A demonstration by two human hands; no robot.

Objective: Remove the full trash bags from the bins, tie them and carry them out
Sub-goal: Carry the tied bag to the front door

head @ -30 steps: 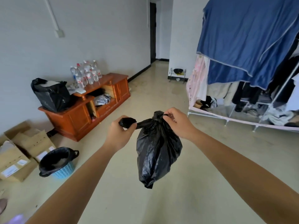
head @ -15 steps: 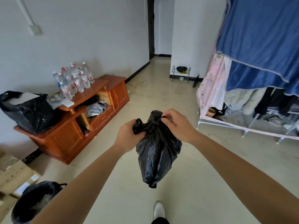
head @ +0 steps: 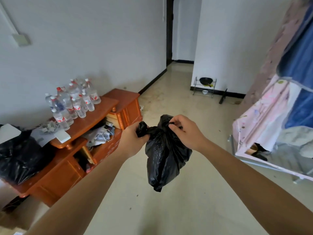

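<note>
soft even daylight, faint shadows, wide-angle bending at edges, slight blur

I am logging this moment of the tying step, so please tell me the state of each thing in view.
Trash bag: held off the floor, top gathered, no finished knot visible.
Left hand: grips one twisted end of the top.
Right hand: pinches the other end.
Cabinet: middle compartment open, cluttered.
Second black bag: sits on the cabinet, mouth open.
Water bottles: upright, capped.
</note>
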